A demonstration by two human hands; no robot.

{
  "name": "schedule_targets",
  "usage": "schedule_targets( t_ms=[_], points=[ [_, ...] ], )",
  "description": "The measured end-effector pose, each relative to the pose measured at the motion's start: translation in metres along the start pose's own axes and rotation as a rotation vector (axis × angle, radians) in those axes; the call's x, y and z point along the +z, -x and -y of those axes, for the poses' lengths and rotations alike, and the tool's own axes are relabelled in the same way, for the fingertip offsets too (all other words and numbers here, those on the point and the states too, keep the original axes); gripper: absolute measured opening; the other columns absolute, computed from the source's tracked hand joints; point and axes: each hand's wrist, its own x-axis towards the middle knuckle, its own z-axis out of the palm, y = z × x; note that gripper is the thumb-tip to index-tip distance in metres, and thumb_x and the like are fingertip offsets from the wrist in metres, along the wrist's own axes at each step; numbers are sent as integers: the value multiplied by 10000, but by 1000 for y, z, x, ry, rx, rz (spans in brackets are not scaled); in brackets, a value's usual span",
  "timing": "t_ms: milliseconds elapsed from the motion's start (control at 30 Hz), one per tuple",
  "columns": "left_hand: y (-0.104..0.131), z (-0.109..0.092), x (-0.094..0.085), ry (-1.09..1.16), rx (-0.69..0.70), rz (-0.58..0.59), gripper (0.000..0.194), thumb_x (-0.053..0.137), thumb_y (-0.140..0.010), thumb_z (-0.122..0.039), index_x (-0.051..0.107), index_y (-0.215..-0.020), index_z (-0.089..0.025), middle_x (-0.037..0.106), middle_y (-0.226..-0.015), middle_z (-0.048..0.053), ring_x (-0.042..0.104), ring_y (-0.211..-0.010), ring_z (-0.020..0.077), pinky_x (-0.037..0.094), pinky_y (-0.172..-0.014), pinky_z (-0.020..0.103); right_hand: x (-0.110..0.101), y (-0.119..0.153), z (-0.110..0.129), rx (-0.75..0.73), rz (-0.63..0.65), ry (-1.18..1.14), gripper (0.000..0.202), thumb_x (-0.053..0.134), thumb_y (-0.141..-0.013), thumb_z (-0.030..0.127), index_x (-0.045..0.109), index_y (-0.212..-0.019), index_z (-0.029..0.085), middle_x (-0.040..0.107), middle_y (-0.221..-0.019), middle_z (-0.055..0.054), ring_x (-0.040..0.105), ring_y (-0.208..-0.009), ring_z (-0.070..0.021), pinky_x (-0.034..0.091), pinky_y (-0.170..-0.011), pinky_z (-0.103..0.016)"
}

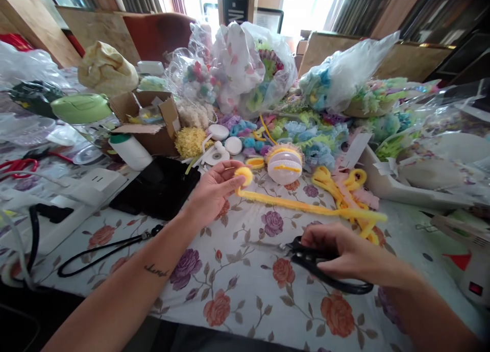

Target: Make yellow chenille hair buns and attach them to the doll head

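Between the thumb and fingers of my left hand [222, 186] is one end of a fuzzy yellow strip [283, 201], curled into a small coil there. From the coil the strip runs right across the table toward a loose heap of yellow strip [360, 224]. My right hand [340, 252] grips black-handled scissors [317, 265] low over the tablecloth, blades pointing left. Past the strip stands a round white lidded container [285, 168] with a yellow piece on its front and a frilly trim on top. A small yellow ring [255, 162] lies beside it.
A black tablet-like slab [156, 189] and a black cord loop [103, 255] lie left. A power strip [57, 209] with cables is further left, and a glue gun [463, 245] right. Bagged colourful trims [317, 132], a cardboard box [153, 137] and a white tray [398, 183] stand behind.
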Motion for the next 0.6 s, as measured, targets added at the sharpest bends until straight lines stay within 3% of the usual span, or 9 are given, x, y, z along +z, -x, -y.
schedule_targets(
  t_ms=[100, 200, 400, 600],
  points=[
    [6, -1, 3, -144, -21, 84, 217, 793, -690, -241, 710, -885, -194, 728, -1066, 74, 663, -719, 128, 515, -572, 205, 4, 1, -4, -31, 18, -333, 517, 780, -590, 606, 543, -795, 195, 456, -688, 39, 403, -567, -89, 311, -482, -201],
    [9, -2, 4, -253, -37, 155, 199, 775, -713, -262, 731, -898, -200, 720, -1102, 89, 655, -719, 141, 505, -531, 212, 13, 1, -3, -83, 5, -395, 632, 597, -621, 810, 503, -747, 197, 436, -660, 33, 353, -484, -69, 292, -432, -211],
    [10, -3, 6, -305, -30, 159, 222, 741, -750, -261, 755, -968, -221, 722, -1110, 87, 639, -712, 138, 470, -495, 201, 24, -6, -11, -15, 56, -379, 674, 502, -614, 866, 463, -698, 199, 433, -527, 49, 410, -362, -80, 303, -350, -193],
    [14, -5, 9, -323, -25, 169, 268, 731, -768, -259, 752, -1036, -262, 732, -1092, 67, 602, -645, 109, 461, -495, 201, 23, -6, -5, 8, 128, -368, 687, 460, -642, 877, 464, -743, 197, 431, -546, 45, 399, -398, -76, 291, -361, -180]
  ],
)
